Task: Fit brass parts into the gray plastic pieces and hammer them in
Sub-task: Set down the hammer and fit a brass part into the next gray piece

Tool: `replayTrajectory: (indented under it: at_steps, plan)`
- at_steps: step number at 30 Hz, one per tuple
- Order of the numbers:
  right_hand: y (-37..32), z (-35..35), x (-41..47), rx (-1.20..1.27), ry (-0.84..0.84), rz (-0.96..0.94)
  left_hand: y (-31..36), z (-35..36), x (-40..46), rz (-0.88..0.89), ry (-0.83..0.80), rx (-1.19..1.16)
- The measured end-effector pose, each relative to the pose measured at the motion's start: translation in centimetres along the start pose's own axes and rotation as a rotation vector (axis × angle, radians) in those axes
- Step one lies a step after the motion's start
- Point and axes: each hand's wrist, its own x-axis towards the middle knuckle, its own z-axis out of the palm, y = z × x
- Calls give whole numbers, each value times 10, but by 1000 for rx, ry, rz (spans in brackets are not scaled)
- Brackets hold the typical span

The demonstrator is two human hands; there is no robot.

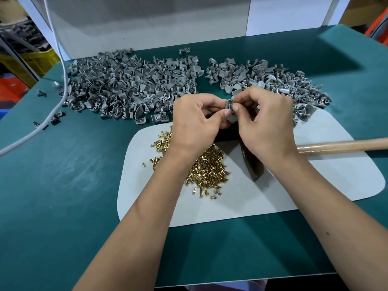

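My left hand (196, 119) and my right hand (264, 120) meet above the white mat (315, 185). Between them is one gray plastic piece (228, 106), pinched by my left thumb and fingers. My right fingertips pinch a small brass part (231, 104) against that piece. A heap of loose brass parts (206, 169) lies on the mat under my left wrist. A large pile of gray plastic pieces (126, 87) covers the table's far left, and a second pile (273, 80) lies at the far right. The hammer's wooden handle (344, 145) runs off right; its dark head (253, 162) lies under my right wrist.
The green table (63, 185) has a white wall panel (147, 24) along its far edge. A gray cable (60, 80) trails down the left side. A few stray dark pieces (55, 118) lie near the cable. Crates and clutter stand beyond the table's left edge.
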Motion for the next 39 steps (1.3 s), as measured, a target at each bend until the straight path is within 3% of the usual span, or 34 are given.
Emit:
replayTrajectory:
  at_steps: [8,14,18,20,22,25,29,32,35,39]
  plan:
    - [-3,0,0,16,-38,38,-2,-2,0,151,36,275]
    - [-2,-24,14,-14,-235,-13,-4,-5,3,112,96,369]
    - [18,-70,36,-195,-666,66,-1,-10,5,129,134,403]
    - [27,-86,37,-265,-906,136,-1,-14,6,157,95,459]
    - [31,-89,30,-312,-1039,190,-2,-18,7,153,36,513]
    - [32,-79,16,-298,-996,185,-6,-21,8,170,-49,645]
    - [33,-77,11,-278,-1002,116,-8,-23,9,149,-41,613]
    - [28,-87,16,-19,-990,169,-8,-25,8,124,-24,568]
    - [15,-91,28,182,-823,154,-7,-25,8,95,-4,515]
    - [2,-69,38,37,-620,56,-7,-22,8,45,-9,490]
